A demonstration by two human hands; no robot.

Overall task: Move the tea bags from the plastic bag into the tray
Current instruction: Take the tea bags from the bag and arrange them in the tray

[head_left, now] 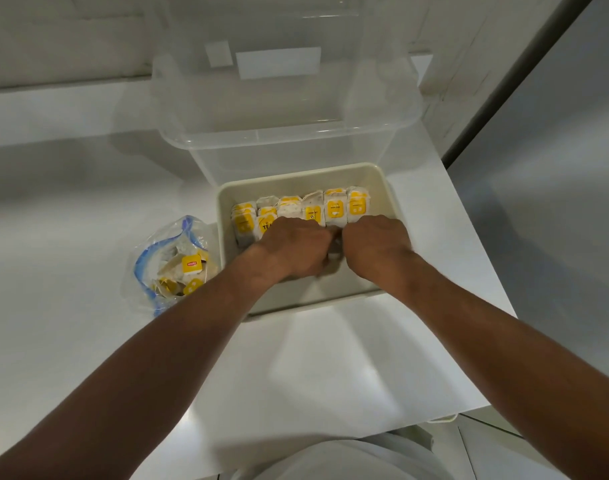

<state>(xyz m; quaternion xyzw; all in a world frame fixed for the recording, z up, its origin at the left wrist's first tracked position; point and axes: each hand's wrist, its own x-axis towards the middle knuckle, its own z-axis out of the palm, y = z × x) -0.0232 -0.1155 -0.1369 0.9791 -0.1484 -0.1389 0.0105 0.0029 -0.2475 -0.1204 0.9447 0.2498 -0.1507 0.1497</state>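
While both hands work inside the tray (382, 174), the left hand (292, 245) and right hand (376, 244) sit knuckle to knuckle, fingers curled down onto tea bags (334, 207) standing in a row that runs left to right along the far wall; whether they grip one I cannot tell. More lie loose in the plastic bag (173, 265), open on the table (331, 358) just left of the tray, nearer the left hand. Behind stands an empty-looking clear tub (289, 133)
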